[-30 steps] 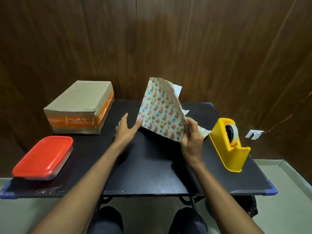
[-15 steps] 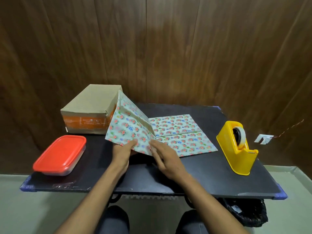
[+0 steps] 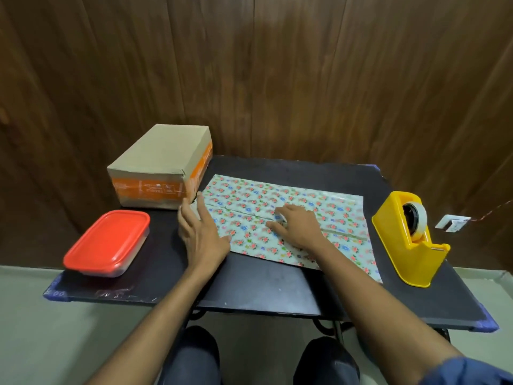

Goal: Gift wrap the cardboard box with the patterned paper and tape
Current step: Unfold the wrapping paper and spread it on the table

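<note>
**Both hands flat on the patterned paper**

Left hand (image 3: 201, 240), grip open, presses the sheet's left edge; right hand (image 3: 298, 227), fingers straight, presses its centre crease. The patterned paper (image 3: 327, 215) lies mid-frame on the desk (image 3: 249, 284). Cardboard box (image 3: 163, 165) upper left; tape dispenser (image 3: 408, 240) right.

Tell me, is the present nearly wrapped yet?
Not nearly. Done: the paper is spread out on the table. In hand: the left hand holds its left edge while the right hand presses flat on the middle. Left: the box sits bare beside the paper, not on it, and the tape waits untouched.
</note>
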